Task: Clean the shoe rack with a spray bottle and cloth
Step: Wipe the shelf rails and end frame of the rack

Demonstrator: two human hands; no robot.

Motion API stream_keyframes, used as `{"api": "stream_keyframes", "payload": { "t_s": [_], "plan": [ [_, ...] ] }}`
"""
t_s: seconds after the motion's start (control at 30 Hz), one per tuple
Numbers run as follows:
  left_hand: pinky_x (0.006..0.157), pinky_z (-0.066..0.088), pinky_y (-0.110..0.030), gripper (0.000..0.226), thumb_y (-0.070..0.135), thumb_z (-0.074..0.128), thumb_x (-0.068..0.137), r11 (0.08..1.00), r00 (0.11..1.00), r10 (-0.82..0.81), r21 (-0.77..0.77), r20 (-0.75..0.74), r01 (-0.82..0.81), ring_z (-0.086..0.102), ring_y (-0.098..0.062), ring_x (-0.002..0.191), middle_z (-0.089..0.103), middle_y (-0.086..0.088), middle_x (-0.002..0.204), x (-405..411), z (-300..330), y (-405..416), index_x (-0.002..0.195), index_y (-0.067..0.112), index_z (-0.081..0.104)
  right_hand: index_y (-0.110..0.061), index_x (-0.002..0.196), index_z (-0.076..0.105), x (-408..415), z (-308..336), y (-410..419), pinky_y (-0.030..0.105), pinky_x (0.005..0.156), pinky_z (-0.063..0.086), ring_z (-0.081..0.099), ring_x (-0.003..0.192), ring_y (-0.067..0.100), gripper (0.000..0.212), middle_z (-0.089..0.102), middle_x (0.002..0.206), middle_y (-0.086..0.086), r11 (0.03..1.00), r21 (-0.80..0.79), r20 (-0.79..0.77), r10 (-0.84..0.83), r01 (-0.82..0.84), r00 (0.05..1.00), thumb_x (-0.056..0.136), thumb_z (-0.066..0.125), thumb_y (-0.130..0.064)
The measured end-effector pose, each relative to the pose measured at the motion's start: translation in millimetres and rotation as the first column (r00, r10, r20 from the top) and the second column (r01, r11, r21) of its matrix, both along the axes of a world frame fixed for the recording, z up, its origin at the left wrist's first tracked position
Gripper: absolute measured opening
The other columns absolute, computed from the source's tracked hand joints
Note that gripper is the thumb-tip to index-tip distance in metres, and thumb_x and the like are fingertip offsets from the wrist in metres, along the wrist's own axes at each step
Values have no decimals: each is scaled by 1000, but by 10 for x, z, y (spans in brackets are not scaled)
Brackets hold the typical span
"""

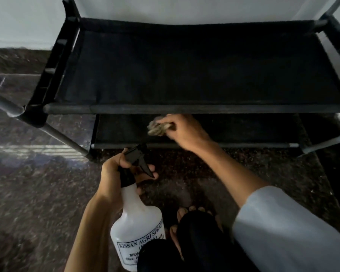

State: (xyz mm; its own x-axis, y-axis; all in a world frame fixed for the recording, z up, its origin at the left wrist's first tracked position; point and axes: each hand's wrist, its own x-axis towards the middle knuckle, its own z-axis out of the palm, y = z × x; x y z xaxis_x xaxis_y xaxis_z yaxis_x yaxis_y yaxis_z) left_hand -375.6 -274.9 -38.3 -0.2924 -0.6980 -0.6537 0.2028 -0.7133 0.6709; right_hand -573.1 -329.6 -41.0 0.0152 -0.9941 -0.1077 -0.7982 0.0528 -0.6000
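A black shoe rack (185, 108) with fabric shelves stands against the wall in front of me. My right hand (185, 132) reaches under the upper shelf and grips a crumpled beige cloth (158, 127) over the lower shelf (243, 130). My left hand (118, 169) holds the neck of a white spray bottle (137, 228) with a black trigger head, its nozzle pointing toward the lower shelf. Fingers curl round the trigger.
The dark speckled stone floor (37, 193) spreads around the rack. My bare foot (185, 216) and dark trouser knee (200, 242) are below, close to the bottle. A grey rack pole (6, 103) juts out at the left. A pale wall (28, 20) is behind.
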Motion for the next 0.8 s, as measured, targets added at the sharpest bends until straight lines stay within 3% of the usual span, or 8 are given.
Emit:
{"api": "stream_keyframes", "payload": {
  "t_s": [0.13,0.27,0.4,0.47,0.53,0.6,0.73,0.8],
  "plan": [
    [43,38,-24,78,25,39,67,1000,1000,24,5,-16,-24,66,-38,71,65,-25,83,125,-32,7,142,2,34,-15,118,63,-405,-4,83,32,92,44,56,114,30,29,62,122,11,916,-32,-249,-395,400,884,91,58,-19],
    [66,38,-41,107,25,52,48,1000,1000,9,30,-24,-8,65,-42,70,62,-31,88,188,-79,-42,148,1,22,-15,114,68,192,34,127,26,93,39,57,109,23,31,61,118,6,996,-78,-30,34,-36,999,84,65,-8],
    [75,39,-49,97,19,46,55,997,997,63,35,-42,-62,65,-46,77,63,-31,84,221,-88,-60,149,13,26,-14,119,65,688,-75,-172,19,94,35,54,115,20,35,58,125,5,956,-146,-3,255,-253,967,85,65,-8],
    [67,44,-38,80,21,34,71,998,998,62,24,-28,-61,64,-46,80,64,-28,84,247,-90,-38,150,15,24,-15,125,60,751,-223,-436,24,99,32,49,123,25,35,55,133,8,986,-129,-21,104,-106,994,91,59,-17],
    [65,46,-39,66,23,24,83,999,999,48,5,10,-48,64,-45,82,65,-27,83,274,-78,-19,150,21,26,-14,129,55,690,-316,-622,28,106,27,43,129,24,36,50,139,6,959,-157,49,-230,235,972,94,54,-24],
    [68,42,-42,69,23,29,79,1000,998,13,-25,56,-12,64,-45,82,66,-26,82,299,-31,-20,147,30,31,-13,130,54,728,-324,-624,32,108,31,43,127,23,36,51,137,7,913,-126,101,-378,389,920,95,53,-24],
    [55,43,-32,72,17,34,70,998,999,47,-50,13,-46,64,-42,71,63,-31,84,368,60,-65,141,17,42,-10,118,66,991,-104,-279,26,97,35,52,118,25,32,59,123,12,970,-99,49,227,-222,973,86,62,-9],
    [47,46,-29,69,15,32,70,997,998,59,-51,12,-59,65,-39,68,63,-31,84,397,81,-87,138,7,45,-11,116,67,952,-65,-320,26,95,37,54,114,23,33,60,120,10,940,-61,34,338,-336,940,84,64,-6]
  ]
}}
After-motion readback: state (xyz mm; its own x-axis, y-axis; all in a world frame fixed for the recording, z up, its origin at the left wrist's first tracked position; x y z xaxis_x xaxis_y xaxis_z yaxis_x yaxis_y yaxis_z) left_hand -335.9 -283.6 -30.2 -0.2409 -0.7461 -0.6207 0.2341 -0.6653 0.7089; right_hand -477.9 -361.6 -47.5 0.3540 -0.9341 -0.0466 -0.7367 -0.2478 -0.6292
